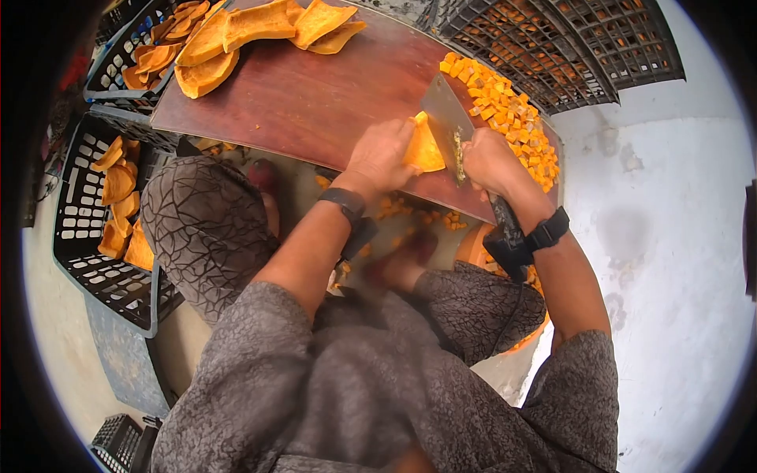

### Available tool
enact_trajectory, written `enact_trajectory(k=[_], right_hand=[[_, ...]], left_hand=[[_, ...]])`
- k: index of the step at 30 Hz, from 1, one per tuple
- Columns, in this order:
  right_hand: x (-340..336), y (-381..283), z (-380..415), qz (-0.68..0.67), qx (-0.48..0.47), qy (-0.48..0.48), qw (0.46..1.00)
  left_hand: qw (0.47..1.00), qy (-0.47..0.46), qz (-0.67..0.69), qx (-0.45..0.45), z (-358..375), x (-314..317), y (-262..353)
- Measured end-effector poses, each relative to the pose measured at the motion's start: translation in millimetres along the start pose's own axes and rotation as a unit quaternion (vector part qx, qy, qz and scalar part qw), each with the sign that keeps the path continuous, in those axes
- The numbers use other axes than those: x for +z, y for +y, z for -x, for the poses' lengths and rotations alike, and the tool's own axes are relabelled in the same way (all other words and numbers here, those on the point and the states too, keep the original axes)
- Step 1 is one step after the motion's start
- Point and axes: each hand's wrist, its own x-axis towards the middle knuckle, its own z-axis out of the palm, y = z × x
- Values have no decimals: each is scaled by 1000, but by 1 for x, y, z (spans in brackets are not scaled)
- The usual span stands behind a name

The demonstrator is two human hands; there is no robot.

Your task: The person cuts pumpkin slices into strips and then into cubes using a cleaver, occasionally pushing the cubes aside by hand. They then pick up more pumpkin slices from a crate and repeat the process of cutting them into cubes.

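On the dark red board [315, 102], my left hand [377, 158] grips a wedge of orange pumpkin [425, 147] near the front edge. My right hand [490, 162] is closed around the handle of a cleaver [447, 106]. The broad blade stands upright just right of the wedge, with greenish-yellow scraps stuck low on its face. Beyond the blade, diced pumpkin [509, 110] is heaped along the board's right end. Several larger curved pumpkin slices [252, 31] lie at the board's far left.
Black plastic baskets with pumpkin pieces stand at the left, one basket [69, 244] beside my knee. More dark crates [552, 47] stand behind the board. A white wall [654, 236] rises on the right. Fallen cubes [394, 206] lie below the board's front edge, near my feet.
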Motion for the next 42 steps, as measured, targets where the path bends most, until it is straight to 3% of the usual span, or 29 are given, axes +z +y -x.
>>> enact_trajectory(k=[6,14,17,19,22,29,34,42], right_hand=[[14,-6,-30,0,2,19,1000],[14,9,-11,-4,-4,27,1000],[19,21,-5,10,-32,29,999],[38,32,-19,30,-70,105,992],[46,36,-33,40,-131,103,985],[46,37,-37,35,-128,111,985],[31,46,7,-3,-115,67,991],[46,46,-27,9,-98,77,992]], left_hand=[[1000,-16,1,-5,-1,-4,2],[1000,-12,-12,-3,1,-2,3],[1000,-12,-7,0,0,-1,3],[1000,-13,-5,0,0,-1,1],[1000,-18,-18,3,1,3,-1],[1000,-4,-18,5,0,1,3],[1000,-3,-23,11,1,4,2],[998,34,-22,49,-1,8,-1]])
